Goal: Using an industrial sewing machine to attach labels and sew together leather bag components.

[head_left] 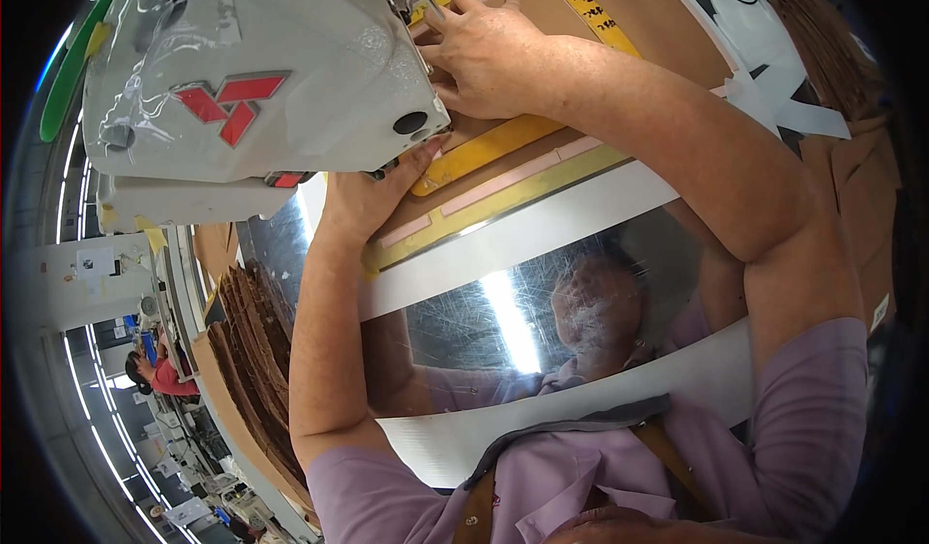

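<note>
My left hand lies by the near left part of a yellow template frame, its visible digit stretched along the frame's edge. The sewing machine head hides its other fingers. Farther off, my right hand rests over the frame's opening, its fingers spread and bent, near the machine's metal parts. Brown sheet material shows around my right wrist and inside the frame. Pink strips run along the template's near side. Where the needle meets the work is hidden.
A shiny metal plate between white bands lies in front of me. Stacked brown pieces stand at the left, with more brown pieces and white scraps at the right. A person sits far left.
</note>
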### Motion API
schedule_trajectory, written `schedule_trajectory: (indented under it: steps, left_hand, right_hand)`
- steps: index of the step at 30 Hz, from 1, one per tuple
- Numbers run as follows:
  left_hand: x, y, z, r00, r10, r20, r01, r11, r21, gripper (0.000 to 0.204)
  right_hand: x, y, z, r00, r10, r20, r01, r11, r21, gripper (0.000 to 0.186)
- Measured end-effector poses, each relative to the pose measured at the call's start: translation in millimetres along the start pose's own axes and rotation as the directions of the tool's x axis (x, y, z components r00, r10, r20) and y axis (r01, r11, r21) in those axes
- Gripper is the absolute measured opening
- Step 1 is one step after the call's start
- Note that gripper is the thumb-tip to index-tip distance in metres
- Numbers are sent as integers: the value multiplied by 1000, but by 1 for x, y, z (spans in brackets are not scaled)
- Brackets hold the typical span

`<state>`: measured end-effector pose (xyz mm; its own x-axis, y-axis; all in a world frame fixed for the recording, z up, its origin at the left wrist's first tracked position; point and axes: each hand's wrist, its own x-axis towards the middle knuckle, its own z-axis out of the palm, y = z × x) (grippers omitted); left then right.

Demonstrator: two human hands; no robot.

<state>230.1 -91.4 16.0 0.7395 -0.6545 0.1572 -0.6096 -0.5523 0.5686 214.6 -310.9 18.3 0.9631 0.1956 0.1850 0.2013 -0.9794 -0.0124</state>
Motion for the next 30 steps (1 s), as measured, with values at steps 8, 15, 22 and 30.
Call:
schedule_trajectory:
  steps: [8,15,22,30]
  left_hand:
    - [-26,2,9,996,90,24,-86,988,-130,24]
    - [-36,15,12,980,178,-94,-162,974,157,31]
    - [-32,30,15,978,196,-66,-169,942,290,35]
    - [-35,38,19,969,236,-79,-188,903,385,32]
  right_hand:
    - [1,0,1,1000,-6,10,7,1000,-18,52]
    - [2,0,3,1000,-4,9,4,1000,-24,53]
    - [0,8,2,995,-36,-94,44,995,93,49]
    - [0,18,-18,997,-56,56,43,975,216,62]
